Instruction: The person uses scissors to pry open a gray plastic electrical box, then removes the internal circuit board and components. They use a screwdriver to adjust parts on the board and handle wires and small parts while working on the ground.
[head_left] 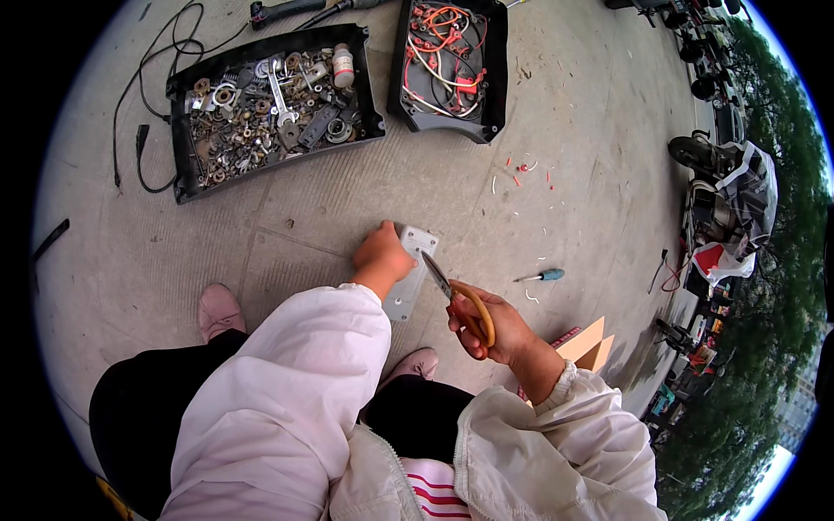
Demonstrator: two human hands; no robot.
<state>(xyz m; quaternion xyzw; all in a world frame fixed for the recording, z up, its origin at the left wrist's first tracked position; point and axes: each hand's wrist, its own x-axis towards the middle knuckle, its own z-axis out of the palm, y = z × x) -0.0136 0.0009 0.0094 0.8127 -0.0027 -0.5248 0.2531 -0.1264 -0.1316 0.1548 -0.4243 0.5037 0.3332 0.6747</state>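
My left hand (385,257) is closed around the upper left side of a grey rectangular metal case (402,300), which has small screws or holes near its ends. Scissors with orange-brown loop handles (483,314) are in my right hand (506,334), fingers wrapped through and around the loops. The dark blades point up and left, and their tip meets or hovers just over the case's face near a small screw or hole; contact is hard to tell. My left fingertips are partly hidden behind the case.
A black tray (376,130) of nuts, washers and a wrench lies far left. Beside it, another black tray (497,113) holds red and white wires. A screwdriver (546,275) and wire scraps lie rightward. A cardboard box (588,341) stands near my right forearm; parked motorbikes (717,195) line the right.
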